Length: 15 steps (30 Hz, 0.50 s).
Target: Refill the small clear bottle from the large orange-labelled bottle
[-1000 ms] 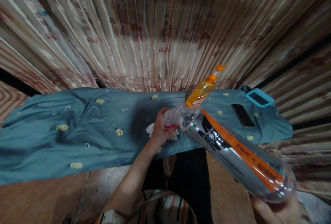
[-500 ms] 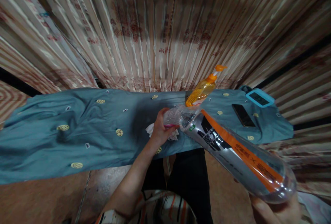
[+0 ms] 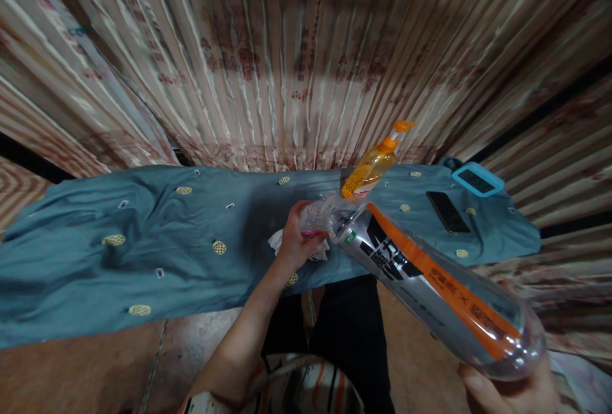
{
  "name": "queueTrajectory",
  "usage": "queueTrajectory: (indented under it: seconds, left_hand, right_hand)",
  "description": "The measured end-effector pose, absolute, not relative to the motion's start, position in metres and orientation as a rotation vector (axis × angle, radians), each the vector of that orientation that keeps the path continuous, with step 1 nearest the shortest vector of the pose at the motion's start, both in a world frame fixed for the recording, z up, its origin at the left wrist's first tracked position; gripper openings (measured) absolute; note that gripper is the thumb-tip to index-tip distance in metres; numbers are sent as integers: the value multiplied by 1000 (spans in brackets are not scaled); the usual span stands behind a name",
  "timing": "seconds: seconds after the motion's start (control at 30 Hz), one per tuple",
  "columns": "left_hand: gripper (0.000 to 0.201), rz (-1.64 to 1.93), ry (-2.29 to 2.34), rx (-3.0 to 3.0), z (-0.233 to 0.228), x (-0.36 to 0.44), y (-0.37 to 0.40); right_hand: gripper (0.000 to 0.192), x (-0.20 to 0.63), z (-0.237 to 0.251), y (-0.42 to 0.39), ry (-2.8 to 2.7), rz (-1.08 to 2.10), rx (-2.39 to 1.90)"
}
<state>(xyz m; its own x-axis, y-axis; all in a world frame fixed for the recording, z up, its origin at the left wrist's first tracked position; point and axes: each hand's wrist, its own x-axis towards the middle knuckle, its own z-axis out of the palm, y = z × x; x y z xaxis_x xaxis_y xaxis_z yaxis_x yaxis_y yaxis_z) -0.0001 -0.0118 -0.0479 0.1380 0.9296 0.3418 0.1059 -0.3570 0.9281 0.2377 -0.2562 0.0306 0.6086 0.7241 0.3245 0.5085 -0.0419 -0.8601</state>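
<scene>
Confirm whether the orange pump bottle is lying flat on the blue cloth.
No, the orange pump bottle stands upright on the blue cloth.

Just one view here, a head cam looking forward and steeply down from above the person's own lap. It faces a long tabletop [image 3: 143, 254] under blue cloth that runs across the middle of the frame, with a striped curtain [image 3: 306, 57] filling the whole top half behind it. Both hands come in from the bottom edge, left hand [image 3: 294, 245] mid-frame, right hand [image 3: 511, 391] cut off at the lower right corner. The big bottle [image 3: 430, 286] sits very close to the lens. Wide, bendy lens, so the edges curve a lot.
</scene>
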Motion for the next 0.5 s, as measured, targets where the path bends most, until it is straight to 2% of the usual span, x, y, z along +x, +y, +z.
queueTrajectory:
  seconds: [0.17,0.37,0.5]
  left_hand:
    - [76,1301,1030,1606,-47,0,-12]
    - [74,1287,1085,1552,-41,2,-14]
    - [73,1274,1085,1512,-35,2,-15]
  right_hand:
    - [120,241,30,-263,-1039,175,-1663]
    - [134,243,21,-271,-1195,132,-1681]
    - [130,220,30,-263,-1023,134,-1663]
